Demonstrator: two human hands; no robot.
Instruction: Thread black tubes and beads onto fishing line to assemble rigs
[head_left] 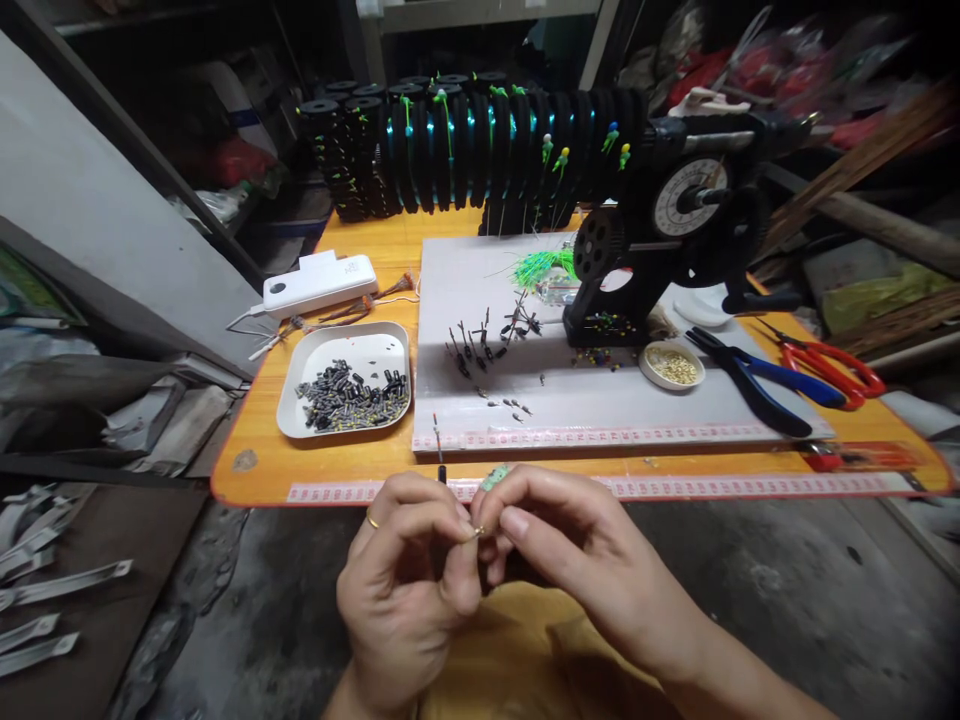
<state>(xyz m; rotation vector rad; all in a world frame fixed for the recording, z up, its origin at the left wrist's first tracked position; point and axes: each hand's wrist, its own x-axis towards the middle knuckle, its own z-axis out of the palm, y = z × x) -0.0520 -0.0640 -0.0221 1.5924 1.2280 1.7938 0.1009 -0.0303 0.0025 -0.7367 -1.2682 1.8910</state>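
Where the two hands meet just in front of the desk (pixel 337 470) edge, the left hand (pixel 405 580) and right hand (pixel 577 560) hold their fingers pinched together on one small metal piece (pixel 474 533); its exact form cannot be told. A ring (pixel 372 520) sits on the left hand. Beyond, on the desk, a white tray (pixel 300 420) holds dark small parts (pixel 349 395). Farther right lie blue-handled pliers (pixel 757 385) and red scissors (pixel 832 365). At the far edge stands a black winding machine (pixel 660 240) beside rows of black spools (pixel 465 140).
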